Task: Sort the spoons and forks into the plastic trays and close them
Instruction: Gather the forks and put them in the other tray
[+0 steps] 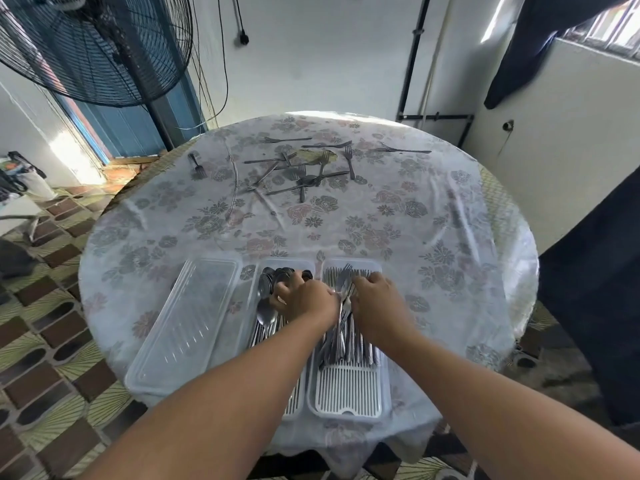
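Two white plastic trays stand side by side at the near edge of the round table. The left tray (295, 403) holds several spoons (266, 315), and the right tray (348, 389) holds several forks (349, 344). My left hand (304, 297) is curled over the spoon bowls and grips spoons. My right hand (377, 303) reaches over the fork tray, its fingers pinching forks near their tines. A clear plastic lid (187, 323) lies to the left of the trays. Several loose forks (304, 168) are scattered at the far side of the table.
The table carries a floral cloth under clear plastic (433, 237). A large black standing fan (93, 46) is at the far left. A person in dark clothing (595, 289) stands at the table's right edge. Tiled floor shows to the left.
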Motion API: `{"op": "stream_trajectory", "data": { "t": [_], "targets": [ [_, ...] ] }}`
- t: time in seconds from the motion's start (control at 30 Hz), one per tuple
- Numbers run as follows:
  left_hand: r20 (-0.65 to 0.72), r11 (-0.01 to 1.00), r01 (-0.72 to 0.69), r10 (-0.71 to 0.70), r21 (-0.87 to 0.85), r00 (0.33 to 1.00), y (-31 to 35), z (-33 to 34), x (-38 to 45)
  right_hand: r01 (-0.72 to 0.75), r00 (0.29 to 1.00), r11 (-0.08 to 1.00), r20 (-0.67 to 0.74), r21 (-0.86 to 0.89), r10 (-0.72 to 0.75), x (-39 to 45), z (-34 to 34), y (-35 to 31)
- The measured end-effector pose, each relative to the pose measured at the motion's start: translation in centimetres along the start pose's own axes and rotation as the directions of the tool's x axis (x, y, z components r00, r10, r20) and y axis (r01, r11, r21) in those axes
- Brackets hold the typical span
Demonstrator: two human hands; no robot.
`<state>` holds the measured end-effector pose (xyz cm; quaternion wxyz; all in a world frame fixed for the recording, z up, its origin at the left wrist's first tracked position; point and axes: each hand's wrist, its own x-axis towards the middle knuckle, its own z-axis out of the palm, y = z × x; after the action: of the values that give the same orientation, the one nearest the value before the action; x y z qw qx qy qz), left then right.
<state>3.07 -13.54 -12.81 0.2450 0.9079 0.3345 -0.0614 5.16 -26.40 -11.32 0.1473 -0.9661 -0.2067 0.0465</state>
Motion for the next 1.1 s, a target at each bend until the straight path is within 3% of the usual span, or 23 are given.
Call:
{"op": "stream_trajectory", "data": {
  "t": [0.1,0.27,0.4,0.5,0.6,0.7,0.8,0.97,1.1],
  "targets": [
    [-0.079,0.99,-0.084,0.093,0.113,0.993,-0.6,1.3,0.4,0.024,1.0,0.967,0.003,-0.252,-0.024,0.0,-0.2,0.6],
    [-0.235,0.903,-0.258,0.349,0.344,0.907,-0.8,1.3,0.1,0.064,0.995,0.924,0.1,-0.378,-0.028,0.4,0.3,1.5],
    [-0.065,0.769,-0.5,0.567,0.399,0.821,-1.8,-0.2,0.2,0.095,0.992,0.913,0.111,-0.397,-0.056,1.0,0.6,1.9],
    [0.07,0.734,-0.497,0.529,0.463,0.846,-2.4,-0.9,0.1,0.106,0.989,0.918,0.14,-0.382,-0.055,1.5,0.8,2.1],
    [0.112,0.742,-0.46,0.469,0.488,0.876,-2.3,-1.0,-0.1,0.104,0.991,0.932,0.111,-0.347,-0.069,1.8,0.9,2.2],
    [0.037,0.73,-0.506,0.553,0.46,0.832,-1.8,-0.9,-0.3,0.066,0.998,0.939,0.001,-0.338,-0.07,1.9,0.6,2.6],
    [0.112,0.622,-0.603,0.644,0.5,0.757,-1.5,-0.6,-0.2,0.076,0.997,0.929,0.019,-0.362,-0.075,2.2,0.5,3.1],
    [0.133,0.676,-0.543,0.559,0.498,0.818,-1.0,-0.4,-0.1,0.082,0.995,0.926,0.078,-0.369,-0.057,3.2,0.9,2.8],
    [0.143,0.663,-0.539,0.555,0.519,0.82,-0.9,-0.1,0.0,0.098,0.991,0.921,0.12,-0.376,-0.057,3.7,1.1,3.2]
  ]
}}
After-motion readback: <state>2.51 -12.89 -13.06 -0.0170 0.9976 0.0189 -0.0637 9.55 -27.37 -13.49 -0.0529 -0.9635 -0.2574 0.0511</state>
